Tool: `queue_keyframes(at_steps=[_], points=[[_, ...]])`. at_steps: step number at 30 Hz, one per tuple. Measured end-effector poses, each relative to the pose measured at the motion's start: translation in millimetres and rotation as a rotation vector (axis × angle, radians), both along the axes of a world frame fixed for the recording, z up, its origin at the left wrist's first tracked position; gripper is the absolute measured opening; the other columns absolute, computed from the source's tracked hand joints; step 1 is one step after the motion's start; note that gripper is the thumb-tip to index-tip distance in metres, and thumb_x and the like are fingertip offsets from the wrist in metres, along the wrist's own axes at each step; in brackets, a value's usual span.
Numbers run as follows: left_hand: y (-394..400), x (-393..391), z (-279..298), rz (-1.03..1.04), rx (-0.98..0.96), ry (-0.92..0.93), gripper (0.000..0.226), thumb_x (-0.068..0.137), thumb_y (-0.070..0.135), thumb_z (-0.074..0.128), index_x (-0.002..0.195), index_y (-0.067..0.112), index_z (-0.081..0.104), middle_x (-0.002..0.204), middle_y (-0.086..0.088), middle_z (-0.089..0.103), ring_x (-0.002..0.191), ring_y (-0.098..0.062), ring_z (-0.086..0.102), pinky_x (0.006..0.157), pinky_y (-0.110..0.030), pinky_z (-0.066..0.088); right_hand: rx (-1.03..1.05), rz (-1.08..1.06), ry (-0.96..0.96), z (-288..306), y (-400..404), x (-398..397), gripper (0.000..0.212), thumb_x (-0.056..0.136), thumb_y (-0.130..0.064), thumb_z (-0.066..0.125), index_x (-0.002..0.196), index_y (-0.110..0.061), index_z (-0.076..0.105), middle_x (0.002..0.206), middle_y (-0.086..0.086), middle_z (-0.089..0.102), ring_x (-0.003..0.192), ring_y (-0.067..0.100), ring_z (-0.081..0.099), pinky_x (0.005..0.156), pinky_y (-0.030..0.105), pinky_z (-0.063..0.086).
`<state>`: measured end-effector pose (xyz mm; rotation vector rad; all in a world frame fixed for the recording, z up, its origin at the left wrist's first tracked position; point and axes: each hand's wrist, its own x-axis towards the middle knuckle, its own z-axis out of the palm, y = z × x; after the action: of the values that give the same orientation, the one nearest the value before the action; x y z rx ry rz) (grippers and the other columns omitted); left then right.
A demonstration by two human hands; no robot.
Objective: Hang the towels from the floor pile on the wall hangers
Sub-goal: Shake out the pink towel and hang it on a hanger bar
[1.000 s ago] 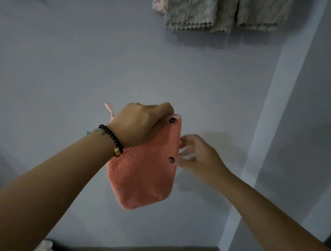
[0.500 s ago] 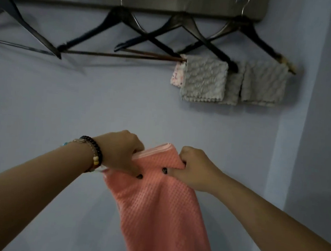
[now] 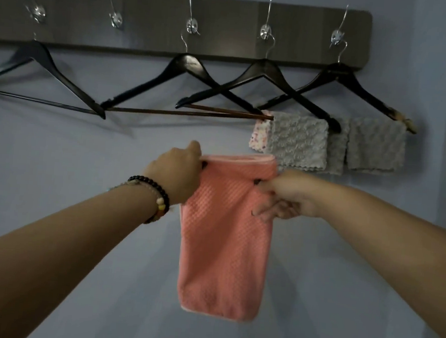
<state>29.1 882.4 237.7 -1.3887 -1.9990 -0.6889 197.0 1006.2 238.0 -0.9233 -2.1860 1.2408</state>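
Note:
A folded pink waffle towel [image 3: 223,249] hangs in front of the wall, held up by both hands at its top fold. My left hand [image 3: 174,174], with a bead bracelet at the wrist, grips the top left corner. My right hand [image 3: 285,195] pinches the top right edge between thumb and forefinger, its other fingers loose below. Above, several black hangers hang from a dark hook rail [image 3: 153,22]. The middle hanger [image 3: 188,83] has a bare bar. The towel's top edge is well below that bar.
Grey towels [image 3: 298,142] and a small pink-dotted cloth [image 3: 259,137] hang over the bars of the two right hangers. A further grey towel [image 3: 377,143] hangs at the far right. A wall corner [image 3: 444,186] runs down the right side.
The view has tilted up from the lower wall to the hook rail. My right hand took hold of the towel, and both hands spread apart, stretching its top edge and raising it.

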Motion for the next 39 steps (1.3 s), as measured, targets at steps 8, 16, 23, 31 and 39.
queue_keyframes(at_steps=[8,16,23,31,39], points=[[39,-22,44,-0.419,0.507,-0.335,0.015,0.099,0.016,0.043,0.113,0.014,0.047,0.098,-0.006,0.066,0.082,-0.018,0.065,0.069,-0.033,0.054,0.052,-0.026,0.512,34,6,-40,0.019,0.102,-0.027,0.04,0.107,-0.014,0.053,0.091,0.013,0.074,0.082,0.024,0.073,0.082,0.038,0.057],[87,-47,103,-0.499,0.634,0.157,0.041,0.085,0.002,0.051,0.124,0.006,0.042,0.112,0.0,0.045,0.094,-0.01,0.047,0.072,-0.005,0.039,0.368,0.003,0.788,100,55,-65,0.023,0.101,-0.027,0.044,0.115,-0.015,0.059,0.09,0.007,0.075,0.082,0.018,0.073,0.077,0.031,0.057],[136,-79,140,-0.452,0.551,0.439,0.052,0.088,-0.006,0.041,0.138,0.004,0.033,0.138,-0.013,0.039,0.081,-0.013,0.046,0.062,-0.011,0.041,0.714,-0.056,0.827,128,116,-91,0.016,0.082,-0.027,0.066,0.097,-0.027,0.063,0.097,0.002,0.072,0.093,0.016,0.068,0.09,0.037,0.053],[187,-120,135,-0.402,0.424,0.55,0.072,0.09,0.003,0.048,0.149,0.026,0.014,0.153,-0.01,0.022,0.113,-0.035,0.054,0.071,-0.05,0.056,1.012,-0.067,0.523,109,167,-110,0.03,0.089,-0.016,0.057,0.116,-0.03,0.056,0.104,-0.013,0.063,0.097,0.004,0.057,0.075,0.014,0.038],[196,-121,129,-0.409,0.527,0.599,0.068,0.092,0.001,0.049,0.144,0.031,0.019,0.15,-0.023,0.019,0.095,-0.041,0.061,0.061,-0.05,0.057,1.021,-0.038,0.501,120,187,-108,0.062,0.086,-0.018,0.056,0.141,-0.033,0.031,0.101,-0.01,0.064,0.095,0.008,0.061,0.089,0.03,0.048]])
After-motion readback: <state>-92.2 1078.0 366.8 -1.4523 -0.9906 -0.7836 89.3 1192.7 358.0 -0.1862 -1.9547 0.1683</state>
